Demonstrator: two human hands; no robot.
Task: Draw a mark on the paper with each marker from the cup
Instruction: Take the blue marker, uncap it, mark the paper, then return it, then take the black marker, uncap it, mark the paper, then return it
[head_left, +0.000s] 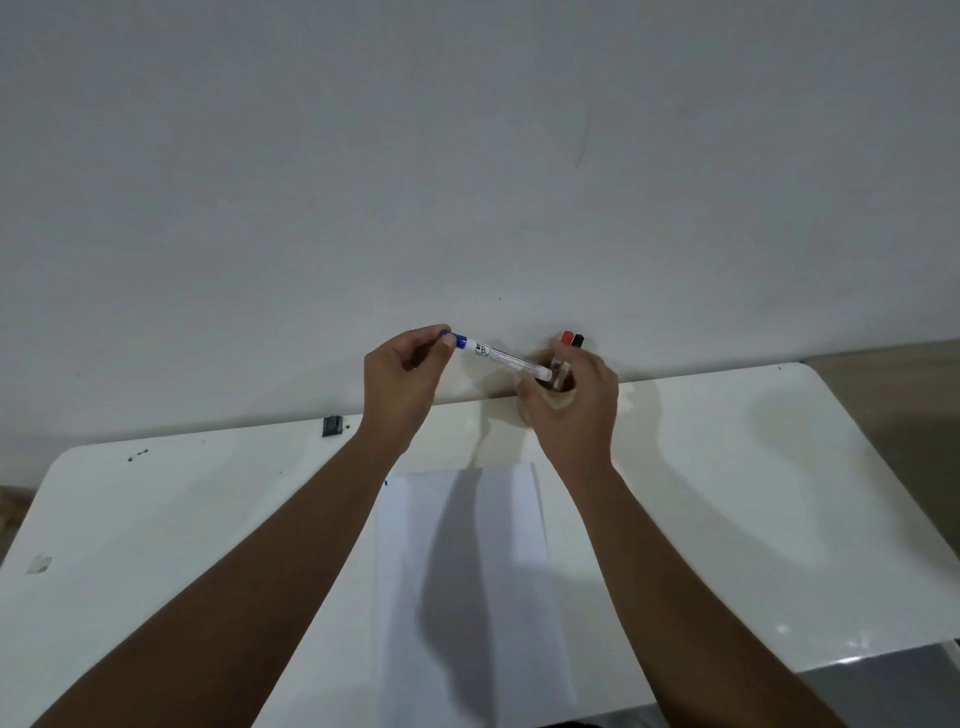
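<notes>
While your left hand (402, 371) pinched the blue cap of the marker (506, 357), its barrel ran rightward and downward to your right hand (574, 402), whose fingers closed round cup (545, 397) and barrel end; the paper (467, 571) lay nearer you on the surface (727, 467)
</notes>
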